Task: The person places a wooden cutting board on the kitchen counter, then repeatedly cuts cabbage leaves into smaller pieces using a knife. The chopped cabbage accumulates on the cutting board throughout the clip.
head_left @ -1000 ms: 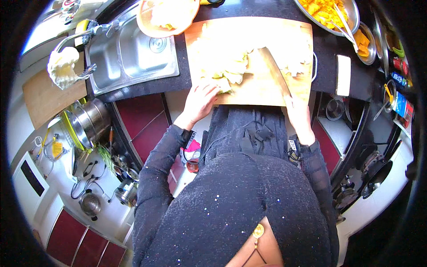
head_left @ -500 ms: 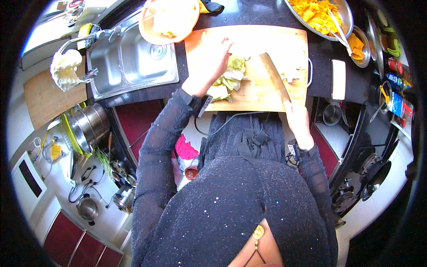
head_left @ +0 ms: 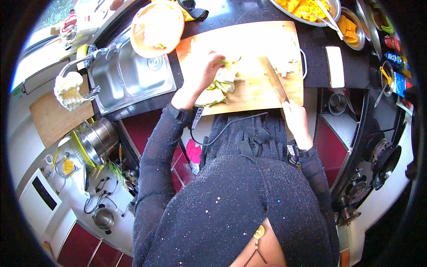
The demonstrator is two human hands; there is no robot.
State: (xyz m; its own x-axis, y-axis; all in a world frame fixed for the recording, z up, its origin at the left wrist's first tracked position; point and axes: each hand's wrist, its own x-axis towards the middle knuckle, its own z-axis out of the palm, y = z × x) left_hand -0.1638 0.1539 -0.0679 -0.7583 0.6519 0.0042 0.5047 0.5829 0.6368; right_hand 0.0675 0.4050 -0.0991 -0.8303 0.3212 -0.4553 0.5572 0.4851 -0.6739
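Chopped pale green cabbage (head_left: 220,86) lies in a loose pile on the wooden cutting board (head_left: 253,100). At the pile's upper left, my left hand (head_left: 205,75) curls its fingers onto the leaves; glare washes out its fingertips. My right hand (head_left: 296,119) is closed round the handle of a kitchen knife (head_left: 276,82). The long blade points away from me over the board, to the right of the cabbage and apart from it. Small pale scraps (head_left: 283,69) lie beyond the blade near the board's right edge. Bright light hides the board's far part.
A steel sink (head_left: 133,95) with a faucet (head_left: 75,55) lies left. An orange colander (head_left: 172,42) stands at its far corner. At far right are a bowl of orange chunks (head_left: 304,9) and a smaller steel bowl (head_left: 358,42). A white block-shaped thing (head_left: 335,66) lies right of the board.
My left hand has come down and left, its raised fingers now bent onto the cabbage. The knife stays in my right hand, its blade slightly shifted. The whole view has turned a little.
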